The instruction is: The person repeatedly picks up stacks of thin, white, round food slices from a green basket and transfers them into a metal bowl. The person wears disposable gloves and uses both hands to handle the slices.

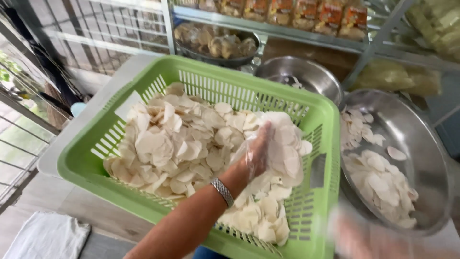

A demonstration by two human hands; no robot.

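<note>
The left hand [261,148], in a thin clear glove, is seen inside the green basket [86,158]; its fingers are closed around a bunch of white slices [172,144]. More slices lie in the steel bowl [426,158]. The right hand [364,235] is blurred, so its fingers cannot be made out.
</note>
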